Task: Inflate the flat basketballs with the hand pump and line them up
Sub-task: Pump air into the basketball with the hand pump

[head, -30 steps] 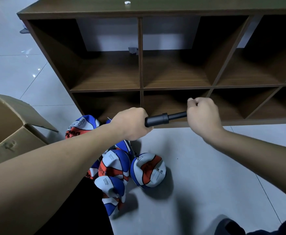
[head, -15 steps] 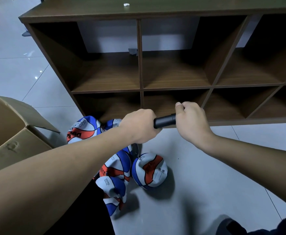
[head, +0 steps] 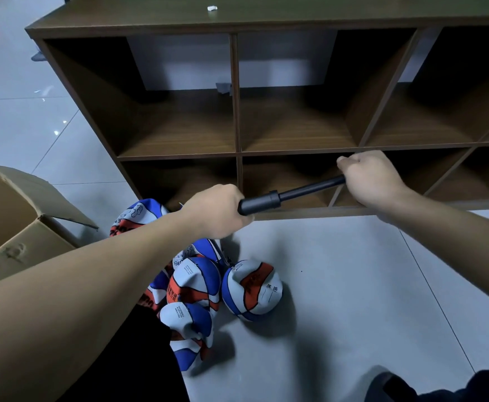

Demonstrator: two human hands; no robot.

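The fingers of both hands are curled tight: the left hand [head: 218, 211], at the centre of the frame, wraps round the thick black barrel of the pump [head: 269, 200], and the right hand [head: 366, 177], to the right of centre, grips the far end of the thin rod that sticks out of that barrel. The rod shows as a long bare stretch between the two fists, and the pump slants up toward the right, held in the air in front of the lower row of the shelf.

The brown wooden shelf [head: 237, 91] fills the upper half of the frame, its open compartments in two rows. A cardboard box [head: 19, 227] with its flaps open stands on the floor at the left edge. The grey tiled floor [head: 353, 285] takes up the lower right. Below the left hand, a heap of flat blue, white and orange basketballs [head: 192, 285] lies on the floor, with one ball [head: 252, 290] just beside the heap on its right.
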